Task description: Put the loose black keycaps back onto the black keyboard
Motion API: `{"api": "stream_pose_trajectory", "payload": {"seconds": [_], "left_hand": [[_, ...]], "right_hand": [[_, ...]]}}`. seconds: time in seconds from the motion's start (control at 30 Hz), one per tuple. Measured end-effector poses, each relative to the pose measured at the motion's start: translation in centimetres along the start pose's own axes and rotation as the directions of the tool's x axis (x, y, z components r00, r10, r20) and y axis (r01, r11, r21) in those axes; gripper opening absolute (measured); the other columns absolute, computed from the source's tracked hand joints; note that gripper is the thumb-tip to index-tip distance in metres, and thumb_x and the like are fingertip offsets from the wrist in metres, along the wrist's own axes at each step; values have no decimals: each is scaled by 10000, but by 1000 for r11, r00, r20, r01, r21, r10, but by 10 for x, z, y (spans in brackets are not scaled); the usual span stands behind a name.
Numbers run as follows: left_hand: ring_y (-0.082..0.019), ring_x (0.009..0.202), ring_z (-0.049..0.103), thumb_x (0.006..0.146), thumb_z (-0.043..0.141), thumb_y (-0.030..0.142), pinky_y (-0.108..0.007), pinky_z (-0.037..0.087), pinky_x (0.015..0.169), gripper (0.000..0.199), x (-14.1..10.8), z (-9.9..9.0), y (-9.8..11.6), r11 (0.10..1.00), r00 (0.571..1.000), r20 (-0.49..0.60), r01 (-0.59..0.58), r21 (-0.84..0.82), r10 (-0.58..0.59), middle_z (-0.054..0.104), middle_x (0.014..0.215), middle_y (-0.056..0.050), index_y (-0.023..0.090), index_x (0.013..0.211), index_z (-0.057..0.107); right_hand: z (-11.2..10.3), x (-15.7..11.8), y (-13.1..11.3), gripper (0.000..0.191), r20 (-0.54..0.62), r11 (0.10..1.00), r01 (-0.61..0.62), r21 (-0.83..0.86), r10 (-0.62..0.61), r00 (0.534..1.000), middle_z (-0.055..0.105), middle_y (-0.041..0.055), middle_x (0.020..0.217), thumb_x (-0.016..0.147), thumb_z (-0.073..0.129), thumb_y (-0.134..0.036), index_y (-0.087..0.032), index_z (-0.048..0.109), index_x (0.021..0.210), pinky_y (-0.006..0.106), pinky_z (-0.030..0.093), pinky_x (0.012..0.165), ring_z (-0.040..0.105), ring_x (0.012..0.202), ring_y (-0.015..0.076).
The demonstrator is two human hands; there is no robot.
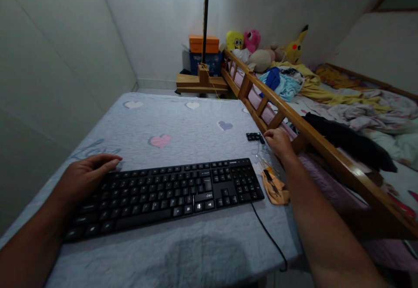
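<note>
A black keyboard (183, 188) lies at a slant on the bed-like surface. My left hand (86, 174) rests over its upper left corner, thumb and index fingertips close together; a tiny pale, shiny thing shows by the thumb tip, too small to name. Beyond the keyboard's right end, my right hand (279, 142) is closed with fingers curled at the wooden rail. Whatever it may hold is hidden. Just left of those fingers sits a small cluster of loose black keycaps (254, 137). Nearer to me, an orange-tan pouch (277, 192) lies with slim tools on it.
A wooden bed rail (284, 105) runs along the right side, with crumpled bedding (346, 118) and plush toys (259, 59) behind it. The keyboard's cable (269, 235) trails toward the front edge. An orange box (204, 44) and a dark upright pole (205, 18) stand at the back.
</note>
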State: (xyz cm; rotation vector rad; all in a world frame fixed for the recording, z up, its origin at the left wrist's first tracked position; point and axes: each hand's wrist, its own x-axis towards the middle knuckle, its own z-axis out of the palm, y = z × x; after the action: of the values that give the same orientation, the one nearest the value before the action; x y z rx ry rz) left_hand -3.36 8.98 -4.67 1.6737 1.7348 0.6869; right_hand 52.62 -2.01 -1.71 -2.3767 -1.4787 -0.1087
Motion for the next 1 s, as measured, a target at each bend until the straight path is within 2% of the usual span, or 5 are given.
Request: {"api": "stream_pose_trajectory", "payload": {"seconds": [0.17,0.37,0.57,0.77,1.0], "left_hand": [[-326,996,678,578,683,564,-419,486,940,466,0,0,1,1000,1000,-5,-2,-3,2,773,981,-68,218,882,753],[-338,1030,667,581,679,571,-440,460,985,471,0,0,1,1000,1000,2,8,-12,-8,769,1004,-84,213,878,750],[-324,1019,671,619,671,568,-413,478,948,486,3,0,-5,1000,1000,10,-10,19,10,767,1005,-76,205,933,747],[-309,969,683,629,673,584,-381,507,870,501,0,0,-5,1000,1000,29,-9,13,8,769,990,-69,205,950,739],[-333,1043,657,587,662,592,-431,451,988,511,-5,-1,8,999,999,16,42,29,-42,759,1038,-74,209,915,740]], "right_hand": [[14,-1,10,223,1,999,-46,-3,46,999,732,86,894,774,567,-157,-161,768,870,285,449,800,644,867,208],[24,-1,8,198,25,997,-82,11,81,996,747,57,856,792,576,-176,-175,747,892,262,447,729,659,800,184],[24,1,2,189,12,990,-141,-27,141,990,755,100,922,812,620,-270,-168,735,922,278,440,711,669,825,209],[25,2,-2,184,22,985,-167,-39,168,986,754,128,934,763,645,-235,-160,737,904,302,444,741,673,872,247],[12,-9,1,252,4,984,-169,49,169,986,741,106,906,732,606,-186,-148,723,951,287,447,725,655,836,221]]}}
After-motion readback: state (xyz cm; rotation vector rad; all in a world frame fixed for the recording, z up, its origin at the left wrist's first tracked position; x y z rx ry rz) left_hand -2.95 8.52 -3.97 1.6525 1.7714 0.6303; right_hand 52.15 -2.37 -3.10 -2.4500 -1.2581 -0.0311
